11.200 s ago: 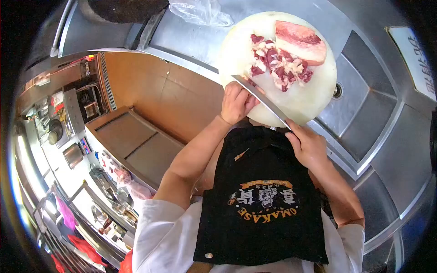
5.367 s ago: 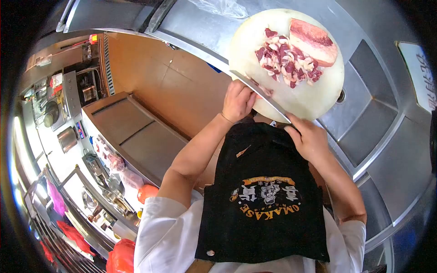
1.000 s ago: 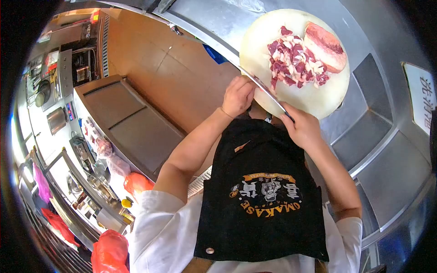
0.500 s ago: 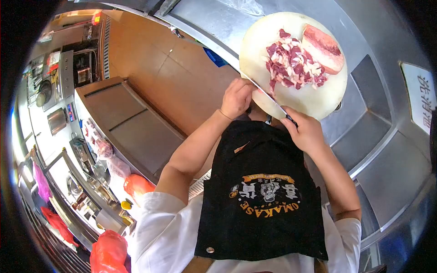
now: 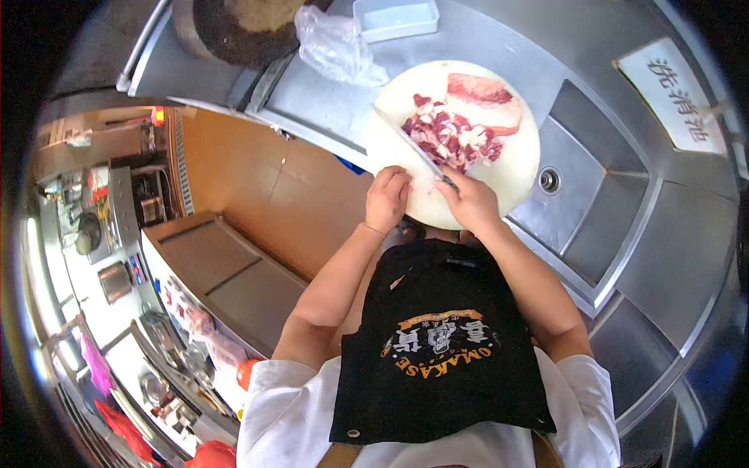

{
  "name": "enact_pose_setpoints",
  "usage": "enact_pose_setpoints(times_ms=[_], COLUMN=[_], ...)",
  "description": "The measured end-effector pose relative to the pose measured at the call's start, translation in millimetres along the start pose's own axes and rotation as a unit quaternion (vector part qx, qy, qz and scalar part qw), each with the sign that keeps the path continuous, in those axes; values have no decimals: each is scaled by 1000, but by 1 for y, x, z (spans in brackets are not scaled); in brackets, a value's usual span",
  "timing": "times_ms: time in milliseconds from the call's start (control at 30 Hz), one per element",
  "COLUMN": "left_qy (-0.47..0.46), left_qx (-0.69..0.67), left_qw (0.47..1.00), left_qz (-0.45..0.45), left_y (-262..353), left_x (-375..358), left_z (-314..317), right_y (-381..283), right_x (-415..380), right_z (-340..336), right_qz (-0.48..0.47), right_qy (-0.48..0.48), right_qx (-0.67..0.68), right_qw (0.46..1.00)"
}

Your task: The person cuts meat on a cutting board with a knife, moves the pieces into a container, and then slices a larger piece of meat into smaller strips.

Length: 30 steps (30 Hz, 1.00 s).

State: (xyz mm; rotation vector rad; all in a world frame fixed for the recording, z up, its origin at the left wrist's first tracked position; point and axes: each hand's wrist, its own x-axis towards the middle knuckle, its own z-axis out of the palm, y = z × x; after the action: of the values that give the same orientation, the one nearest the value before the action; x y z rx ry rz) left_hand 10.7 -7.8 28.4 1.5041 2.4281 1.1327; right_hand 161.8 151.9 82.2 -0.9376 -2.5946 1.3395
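Observation:
A round white cutting board [image 5: 511, 183] lies on the steel counter, bearing a pile of cut red-and-white meat pieces [image 5: 449, 140] and a fatty slab of meat [image 5: 488, 93] behind them. My right hand [image 5: 474, 204] grips a knife [image 5: 421, 154] by its handle. The blade slants up and left along the near side of the pile. At the board's left rim rests my left hand [image 5: 386, 199], its fingers curled; whatever they hold, if anything, is hidden. A few small meat scraps lie between my hands.
A steel sink with a drain [image 5: 550, 180] lies right of the board. Behind the board are a clear plastic bag [image 5: 335, 47] and a pale plastic tray [image 5: 396, 19]. A dark round vessel [image 5: 242, 27] stands at the upper left. Left of me is a low steel cabinet [image 5: 226, 281].
The knife has moved from the board's near edge up against the meat pile. My left hand has come away from the blade to the board's rim. The view has shifted, showing more counter.

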Motion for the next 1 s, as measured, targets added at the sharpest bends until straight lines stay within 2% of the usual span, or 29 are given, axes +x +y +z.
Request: enact_pose_setpoints(times_ms=[67, 167, 300, 333, 467, 567, 600, 667, 700, 733, 767, 800, 867, 933, 1000], left_qy=[15, 100, -78, -160, -222, -231, -172, -137, -122, -47, -88, -90, -167, -103, -263], left_qx=[-36, -56, 10, 20, 69, 129, 167, 128, 103, 81, 100, 109, 204, 304, 399], left_qw=[999, 992, 988, 982, 961, 958, 960, 973, 978, 980, 983, 981, 957, 939, 877], left_qz=[-2, 55, 132, 102, 151, 113, 141, 135, 134, 173, 124, 135, 124, 121, -57], left_y=[18, 63, 94, 93, 51, 27, 18, -9, -25, -40, -61, -88, -138, -207, -213], left_x=[20, 70, 117, 119, 122, 134, 138, 157, 170, 184, 196, 210, 242, 245, 257], left_z=[1, -21, -39, -33, 4, 18, 21, 18, 21, 21, 17, 16, 3, 1, -40], right_y=[8, 11, 31, 31, 41, 50, 50, 50, 48, 46, 44, 41, 24, 15, 4], right_x=[-15, -34, -39, -39, -40, -44, -47, -56, -63, -67, -70, -77, -84, -93, -104], right_z=[-22, -53, -72, -78, -92, -95, -98, -104, -106, -106, -104, -100, -95, -84, -66], right_qz=[3, -35, -148, -177, -243, -275, -282, -290, -288, -283, -261, -234, -151, -116, -52], right_qy=[24, 36, 47, 50, 17, -4, -14, -16, -8, -2, 4, 7, -16, 27, 78], right_qx=[-23, -118, -156, -154, -214, -246, -253, -260, -260, -261, -260, -258, -255, -206, -129], right_qw=[999, 992, 976, 971, 946, 929, 925, 921, 922, 923, 930, 937, 955, 971, 987])
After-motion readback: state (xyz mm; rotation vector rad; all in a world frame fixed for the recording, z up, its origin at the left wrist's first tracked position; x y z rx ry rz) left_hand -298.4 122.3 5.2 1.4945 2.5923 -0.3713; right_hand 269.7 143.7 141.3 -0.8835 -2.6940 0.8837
